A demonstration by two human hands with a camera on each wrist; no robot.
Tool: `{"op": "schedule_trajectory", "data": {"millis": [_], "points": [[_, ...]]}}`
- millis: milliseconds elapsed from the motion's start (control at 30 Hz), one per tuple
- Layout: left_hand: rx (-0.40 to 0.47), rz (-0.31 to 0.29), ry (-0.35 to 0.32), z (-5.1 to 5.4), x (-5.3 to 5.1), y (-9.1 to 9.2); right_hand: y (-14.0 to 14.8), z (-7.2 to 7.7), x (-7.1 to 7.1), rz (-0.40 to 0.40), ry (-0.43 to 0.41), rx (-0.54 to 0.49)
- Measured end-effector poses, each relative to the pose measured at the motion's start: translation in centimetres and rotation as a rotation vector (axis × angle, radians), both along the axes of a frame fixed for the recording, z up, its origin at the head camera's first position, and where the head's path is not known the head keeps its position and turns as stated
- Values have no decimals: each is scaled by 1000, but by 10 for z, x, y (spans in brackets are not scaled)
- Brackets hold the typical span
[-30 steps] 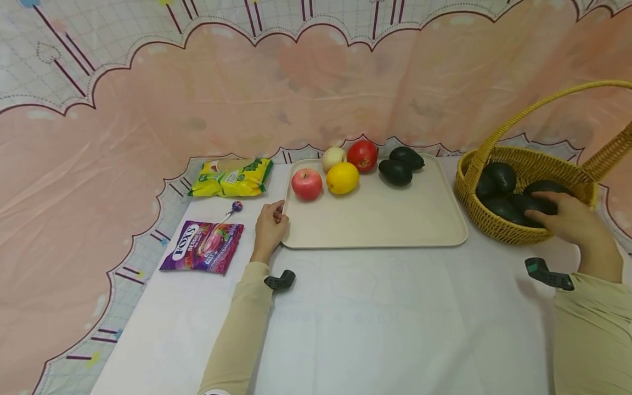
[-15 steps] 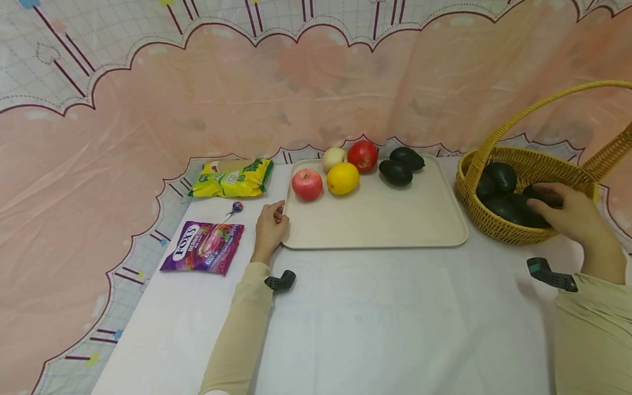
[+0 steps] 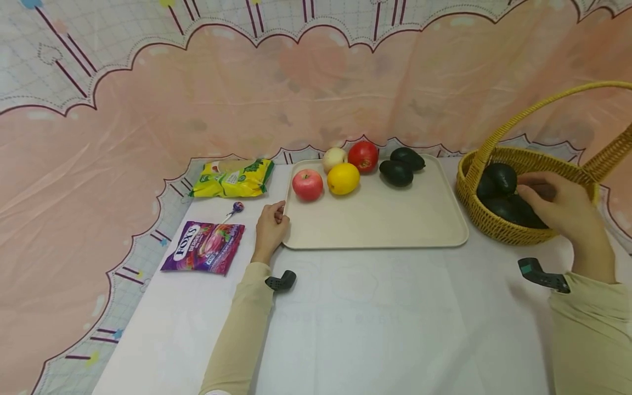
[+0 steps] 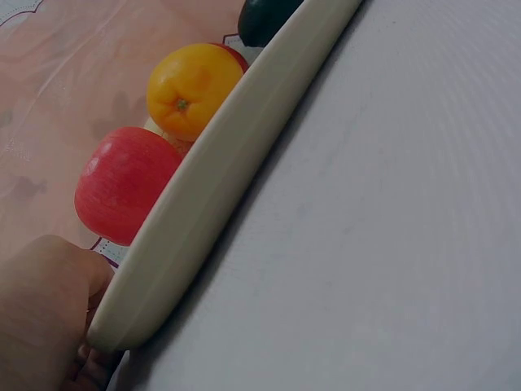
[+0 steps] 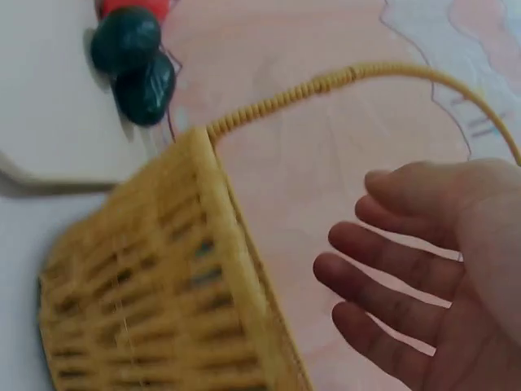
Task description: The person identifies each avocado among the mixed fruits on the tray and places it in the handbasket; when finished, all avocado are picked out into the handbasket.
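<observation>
My left hand grips the left edge of a cream tray; in the left wrist view its fingers sit around the tray corner. On the tray are a red apple, a yellow-orange fruit, a pale round fruit, a pomegranate and two dark avocados. My right hand is over a wicker basket holding several dark avocados. Its loosely bent fingers hold nothing in the right wrist view. It partly hides the avocados in the head view.
Left of the tray lie a yellow-green packet, a lollipop and a purple candy bag. The basket's tall handle arches over it. A patterned pink cloth hangs behind the white table.
My right hand has lifted off the avocados at the basket's right and shifted left and up, toward those at its left. My left hand and the tray have stayed put.
</observation>
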State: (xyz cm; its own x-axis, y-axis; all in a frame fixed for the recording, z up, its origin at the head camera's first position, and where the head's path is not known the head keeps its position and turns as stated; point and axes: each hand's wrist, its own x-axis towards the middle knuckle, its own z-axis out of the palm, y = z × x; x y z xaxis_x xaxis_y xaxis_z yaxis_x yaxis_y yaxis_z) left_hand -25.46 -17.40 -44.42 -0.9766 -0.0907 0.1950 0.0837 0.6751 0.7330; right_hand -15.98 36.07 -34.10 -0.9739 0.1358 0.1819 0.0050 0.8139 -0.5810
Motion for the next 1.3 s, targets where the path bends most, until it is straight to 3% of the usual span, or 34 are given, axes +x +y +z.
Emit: {"op": "schedule_trajectory", "data": {"millis": [133, 333, 533, 900, 1300], "points": [[2, 4, 7, -1, 0, 1, -14, 3, -1, 54, 68, -27], [-2, 12, 14, 0, 0, -1, -46, 7, -6, 178, 97, -58], [-4, 12, 13, 3, 0, -4, -79, 4, -20, 280, 144, -77], [-5, 15, 0, 4, 0, -5, -100, -13, -42, 267, 138, -98], [5, 2, 3, -3, -2, 0, -117, -29, -64, 291, 125, -99]]}}
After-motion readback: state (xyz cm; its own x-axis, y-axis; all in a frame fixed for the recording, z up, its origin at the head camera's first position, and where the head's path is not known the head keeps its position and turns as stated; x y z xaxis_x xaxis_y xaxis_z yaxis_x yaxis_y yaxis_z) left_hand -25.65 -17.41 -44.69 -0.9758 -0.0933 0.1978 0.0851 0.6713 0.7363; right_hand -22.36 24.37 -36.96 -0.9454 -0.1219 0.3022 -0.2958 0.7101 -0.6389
